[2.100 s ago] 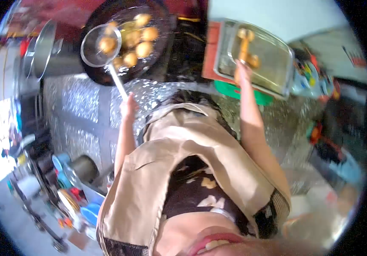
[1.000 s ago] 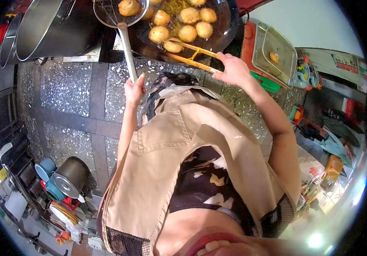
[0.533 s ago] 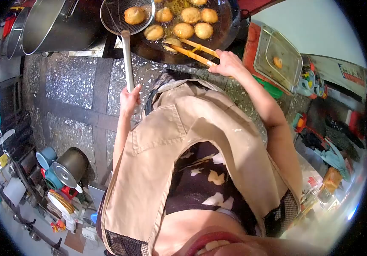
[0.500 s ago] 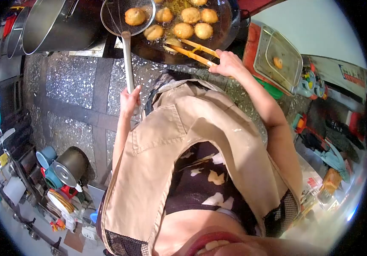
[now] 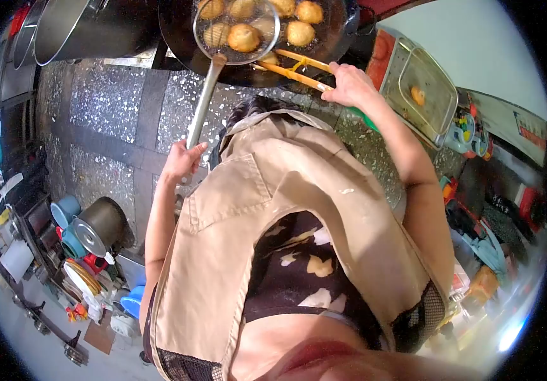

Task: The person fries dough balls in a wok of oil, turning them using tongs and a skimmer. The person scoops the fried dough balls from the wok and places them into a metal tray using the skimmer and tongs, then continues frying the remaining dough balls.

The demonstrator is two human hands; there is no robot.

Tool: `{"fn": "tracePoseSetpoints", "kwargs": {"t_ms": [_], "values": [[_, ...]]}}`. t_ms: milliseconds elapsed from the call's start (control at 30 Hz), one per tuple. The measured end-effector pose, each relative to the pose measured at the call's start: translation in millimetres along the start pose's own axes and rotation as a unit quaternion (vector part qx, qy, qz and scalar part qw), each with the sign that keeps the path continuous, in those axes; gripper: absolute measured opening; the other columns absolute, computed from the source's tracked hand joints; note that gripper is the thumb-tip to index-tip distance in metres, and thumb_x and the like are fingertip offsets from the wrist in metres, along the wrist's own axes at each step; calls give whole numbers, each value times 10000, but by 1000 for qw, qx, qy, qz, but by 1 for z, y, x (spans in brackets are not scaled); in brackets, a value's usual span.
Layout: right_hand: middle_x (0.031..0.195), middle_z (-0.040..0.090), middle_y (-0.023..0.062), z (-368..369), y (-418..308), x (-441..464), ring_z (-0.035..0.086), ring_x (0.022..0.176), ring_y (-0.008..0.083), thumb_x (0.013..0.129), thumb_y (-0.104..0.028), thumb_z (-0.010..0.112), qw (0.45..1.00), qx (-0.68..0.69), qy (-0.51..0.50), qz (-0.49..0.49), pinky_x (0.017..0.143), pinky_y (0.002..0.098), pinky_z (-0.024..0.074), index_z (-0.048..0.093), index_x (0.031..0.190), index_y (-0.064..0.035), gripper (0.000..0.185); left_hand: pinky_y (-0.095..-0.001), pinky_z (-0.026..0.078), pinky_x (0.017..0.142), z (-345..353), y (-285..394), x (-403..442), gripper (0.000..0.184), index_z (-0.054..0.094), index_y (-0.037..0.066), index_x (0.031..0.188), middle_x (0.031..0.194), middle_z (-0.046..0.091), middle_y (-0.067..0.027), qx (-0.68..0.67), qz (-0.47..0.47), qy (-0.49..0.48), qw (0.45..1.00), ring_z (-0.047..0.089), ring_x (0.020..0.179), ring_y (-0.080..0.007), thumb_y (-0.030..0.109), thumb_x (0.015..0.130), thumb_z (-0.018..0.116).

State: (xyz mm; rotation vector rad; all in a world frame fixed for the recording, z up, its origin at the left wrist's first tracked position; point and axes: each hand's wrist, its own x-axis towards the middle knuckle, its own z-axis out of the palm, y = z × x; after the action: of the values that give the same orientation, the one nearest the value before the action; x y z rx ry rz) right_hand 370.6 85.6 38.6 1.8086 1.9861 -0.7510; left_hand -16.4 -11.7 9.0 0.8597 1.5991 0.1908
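Observation:
My left hand [image 5: 184,160] is closed around the end of the long metal handle of a mesh skimmer [image 5: 205,105]. One golden fried ball [image 5: 243,38] rests in its basket, which is over the wok [image 5: 177,44]. In my right hand [image 5: 351,86] is a pair of wooden tongs [image 5: 299,77], two sticks with a yellow tie between them. Their tips are at the near side of the wok, beside a partly hidden ball [image 5: 268,58]. Several more browned balls [image 5: 301,33] lie in the oil; some show through the mesh.
Right of the wok stands a rectangular metal tray [image 5: 446,127] with one fried piece [image 5: 418,96] in it. Large metal pots [image 5: 64,28] stand at the upper left. A lidded pot [image 5: 105,222] and blue basins [image 5: 66,211] are at the lower left, beyond speckled floor [image 5: 105,95].
The skimmer has moved right, now over several balls in the wok, with a ball still in it. My left hand has come slightly back and left. The tongs have shifted a little right.

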Motion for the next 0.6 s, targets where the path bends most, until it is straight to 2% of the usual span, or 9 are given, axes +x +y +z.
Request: {"fn": "tracePoseSetpoints", "kwargs": {"t_ms": [100,167,233,300,367,400,467,567,600], "values": [[1045,549,214,-8,3,-5,534,989,348,619,-314,715,1000,5,-21,4,849,406,444,474,1117,16,643,-263,347,352,0,16,2,327,493,28,698,486,459,-5,43,-14,-35,998,427,373,-98,288,787,670],[987,581,169,-4,9,-5,562,965,309,622,-324,704,1000,-29,10,-4,808,391,480,487,1088,5,610,-255,337,349,-2,20,7,364,461,54,646,476,437,-1,68,-30,-42,996,411,364,-97,312,777,681],[987,583,170,-8,12,-10,562,967,307,610,-335,700,999,-34,18,-5,812,392,477,496,1079,6,614,-255,335,347,-7,24,12,377,451,62,647,476,424,7,51,-30,-45,997,408,366,-95,333,775,680],[986,585,172,-22,16,-22,562,968,305,598,-345,697,999,-39,27,-7,816,393,475,504,1069,6,619,-256,333,346,-13,28,16,372,459,60,669,481,422,13,74,-44,-91,992,412,372,-91,340,775,679],[977,596,187,-51,22,-40,568,955,310,575,-377,698,999,-38,-30,0,809,399,468,533,1031,12,622,-255,334,347,-17,31,18,367,462,57,683,489,432,12,78,-44,-96,991,419,376,-89,340,778,676],[977,596,187,-58,28,-45,568,955,310,575,-377,698,999,-41,-28,-3,809,399,468,533,1031,12,622,-253,334,347,-17,37,16,367,463,57,687,491,436,11,96,-48,-101,989,422,377,-88,342,777,676],[926,614,209,-69,40,-48,594,881,332,549,-385,717,999,37,9,-4,791,394,458,526,1098,6,700,-251,334,347,-17,41,18,366,465,57,692,493,440,11,110,-48,-101,988,425,378,-87,344,777,676],[900,622,204,-73,38,-31,598,869,347,577,-423,700,986,108,116,-46,782,404,457,548,1074,-22,656,-248,349,347,-19,40,24,378,463,49,696,497,446,3,118,-45,-113,986,431,381,-92,351,773,677],[913,621,205,-79,22,-24,595,884,343,589,-438,695,982,132,129,-27,792,410,455,551,1040,-12,637,-249,359,347,-19,42,25,387,462,43,700,496,446,0,116,-50,-131,983,436,382,-94,356,771,678]]}}
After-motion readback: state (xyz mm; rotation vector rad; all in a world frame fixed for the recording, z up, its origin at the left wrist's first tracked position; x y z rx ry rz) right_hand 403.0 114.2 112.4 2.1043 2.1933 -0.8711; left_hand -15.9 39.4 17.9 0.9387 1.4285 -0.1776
